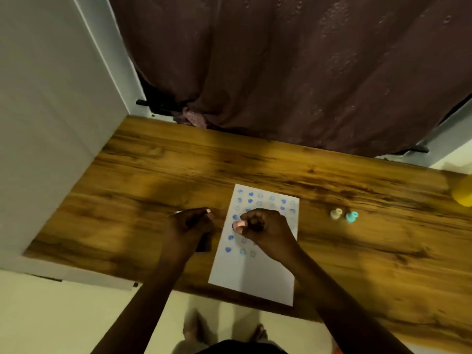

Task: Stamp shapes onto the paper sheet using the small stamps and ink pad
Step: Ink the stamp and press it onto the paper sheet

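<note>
Right hand (265,229) is pinched on a pink stamp (238,225), over the middle of the paper (251,277). The stamp lies tilted, long axis roughly sideways, its face end pointing left toward the left hand (191,223) (not pointing down at the sheet). Cannot tell if the stamp touches the paper; looks just above it.

Left hand sits just beside the paper's left edge, on the bench (127,200), fingers curled around something dark with a pale edge showing at the fingertips. Probably the ink pad, but too blurred and hidden to be sure. Grip looks closed on it.

Paper lies near the bench's front edge, upper half covered in rows of blue prints (250,194), lower half bare. Two spare stamps, a cream stamp (336,213) and a teal stamp (351,216), lie on the bench well right of the paper, apart from both hands. A yellow object (462,194) sits at the far right edge.

Judgement: task roughly half done. The key relation: stamp face aims left at the left hand's item, which is near, so inking looks like the step in hand. Next print needs the stamp turned face-down over bare paper, below the hand. Right hand is the nearer one for that.
</note>
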The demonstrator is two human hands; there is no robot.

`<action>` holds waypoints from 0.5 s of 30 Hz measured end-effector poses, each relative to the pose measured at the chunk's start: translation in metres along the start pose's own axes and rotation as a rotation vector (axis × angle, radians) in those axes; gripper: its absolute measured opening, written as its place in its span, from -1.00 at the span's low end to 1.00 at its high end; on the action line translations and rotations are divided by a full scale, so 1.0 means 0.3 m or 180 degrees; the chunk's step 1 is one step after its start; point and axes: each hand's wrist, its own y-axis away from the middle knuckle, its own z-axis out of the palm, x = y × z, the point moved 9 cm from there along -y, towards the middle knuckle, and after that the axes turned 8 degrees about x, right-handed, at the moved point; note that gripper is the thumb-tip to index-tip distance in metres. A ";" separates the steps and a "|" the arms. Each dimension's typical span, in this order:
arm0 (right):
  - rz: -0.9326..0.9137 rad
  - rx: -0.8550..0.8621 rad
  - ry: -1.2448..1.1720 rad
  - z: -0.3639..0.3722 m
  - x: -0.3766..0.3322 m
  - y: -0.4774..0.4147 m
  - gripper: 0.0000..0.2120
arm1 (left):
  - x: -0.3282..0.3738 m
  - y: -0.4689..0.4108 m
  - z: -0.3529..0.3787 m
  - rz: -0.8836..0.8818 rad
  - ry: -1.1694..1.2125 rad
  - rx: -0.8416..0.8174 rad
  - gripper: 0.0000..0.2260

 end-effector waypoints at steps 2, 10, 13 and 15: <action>-0.0223 -0.0139 0.0300 0.086 -0.040 0.006 -0.81 | -0.006 -0.024 -0.094 0.0064 0.0017 0.0161 -0.91; -0.1151 -0.0381 0.1665 0.389 -0.150 0.046 -0.69 | -0.036 -0.070 -0.317 0.0271 -0.0024 0.0263 -0.90; -0.1111 -0.0459 0.2055 0.450 -0.154 0.041 -0.73 | -0.043 -0.080 -0.352 0.0313 -0.0080 0.0226 -0.86; -0.1198 -0.0407 0.2100 0.472 -0.158 0.039 -0.77 | -0.056 -0.095 -0.369 0.0302 -0.0158 0.0218 -0.84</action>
